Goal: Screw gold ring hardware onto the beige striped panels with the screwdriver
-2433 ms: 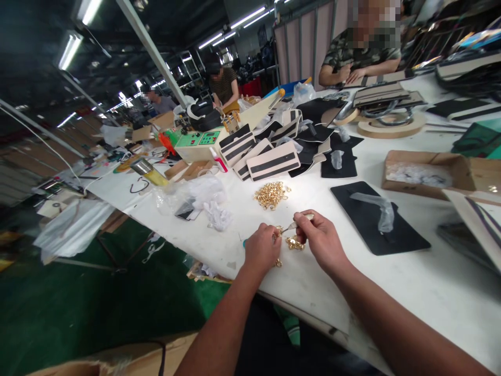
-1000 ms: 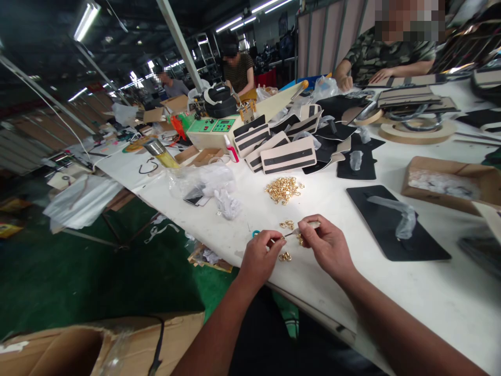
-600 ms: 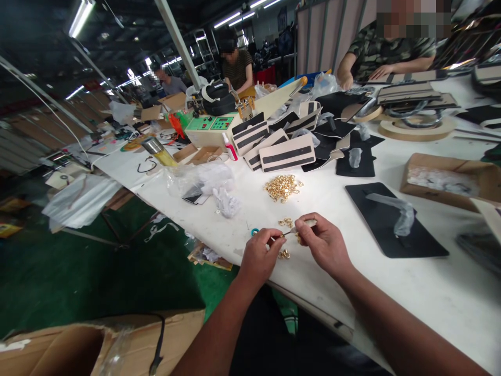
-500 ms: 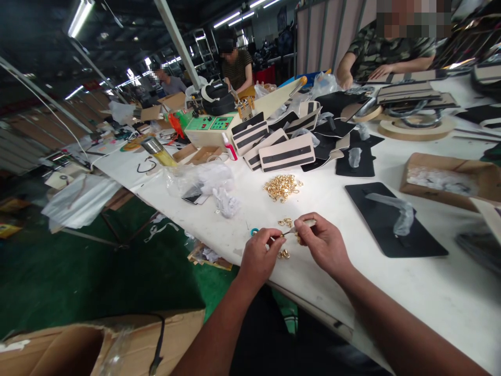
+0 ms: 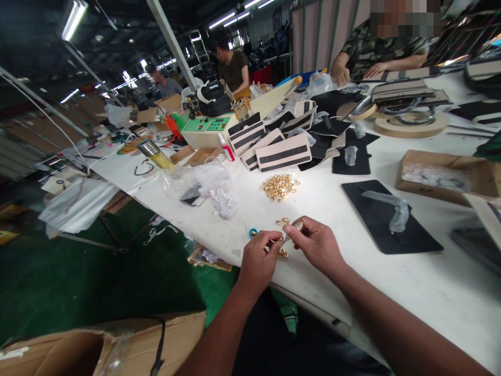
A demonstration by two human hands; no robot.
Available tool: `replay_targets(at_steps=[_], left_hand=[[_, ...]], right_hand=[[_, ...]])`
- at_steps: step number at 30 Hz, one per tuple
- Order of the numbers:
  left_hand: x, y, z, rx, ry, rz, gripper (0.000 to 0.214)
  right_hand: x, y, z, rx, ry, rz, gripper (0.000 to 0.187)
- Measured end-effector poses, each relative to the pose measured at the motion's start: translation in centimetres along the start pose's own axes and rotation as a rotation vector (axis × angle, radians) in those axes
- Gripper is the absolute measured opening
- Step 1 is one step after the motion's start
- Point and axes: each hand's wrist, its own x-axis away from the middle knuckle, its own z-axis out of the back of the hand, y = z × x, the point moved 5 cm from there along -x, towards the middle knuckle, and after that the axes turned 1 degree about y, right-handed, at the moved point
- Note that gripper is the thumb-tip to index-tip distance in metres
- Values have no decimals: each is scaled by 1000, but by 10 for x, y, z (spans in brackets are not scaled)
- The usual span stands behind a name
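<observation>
My left hand (image 5: 261, 256) is pinched on a small gold metal fitting (image 5: 279, 239) just above the white table (image 5: 430, 292). My right hand (image 5: 315, 244) is closed round a thin pale-handled tool (image 5: 294, 228) whose tip meets that fitting. A few loose gold fittings (image 5: 282, 221) lie just beyond my fingers, and one more (image 5: 283, 254) lies under them. A larger heap of gold fittings (image 5: 279, 186) sits farther back. A small teal ring (image 5: 253, 233) lies left of my left hand.
A black pad with clear plastic (image 5: 389, 216) lies to the right, with a cardboard tray (image 5: 440, 175) behind it. Striped cream-and-black panels (image 5: 284, 154), crumpled plastic bags (image 5: 203, 183) and a green-faced machine (image 5: 205, 128) stand farther back. Other people work across the table. A cardboard box (image 5: 97, 347) is at lower left.
The view has shifted slightly. My hands stay together at the table edge, still working the tool against the gold fitting; the right hand has edged a little left towards the left hand.
</observation>
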Motion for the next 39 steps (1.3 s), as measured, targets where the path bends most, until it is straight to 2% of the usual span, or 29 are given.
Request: replay_targets(at_steps=[5, 7, 11, 14, 20, 24, 27, 31, 34, 39], left_hand=[[-1, -8, 8, -61, 37, 69, 15], [1, -14, 7, -128, -40, 100, 14], [7, -21, 0, -316, -245, 172, 14], [3, -18, -2, -431, -299, 140, 18], [-41, -11, -11, -659, -215, 18, 28], [-70, -13, -25, -784, -215, -3, 25], [-78, -18, -31, -747, -205, -1, 20], [-77, -22, -31, -634, -172, 28, 9], [-71, -20, -28, -510, -154, 47, 8], [-49, -9, -18, -253, -105, 24, 20]], right_hand=[[-4, -11, 22, 19, 172, 36, 47], [-7, -13, 30, -48, 209, 12, 47], [-12, -12, 35, -184, 199, -40, 48], [-15, -10, 35, -212, 198, -52, 49], [-15, -9, 36, -234, 196, -72, 48], [-16, -8, 38, -240, 199, -73, 50], [-18, -7, 39, -261, 195, -71, 50], [-19, -7, 38, -270, 189, -84, 48], [-18, -8, 36, -279, 181, -82, 48], [-14, -4, 26, -285, 118, -79, 48]])
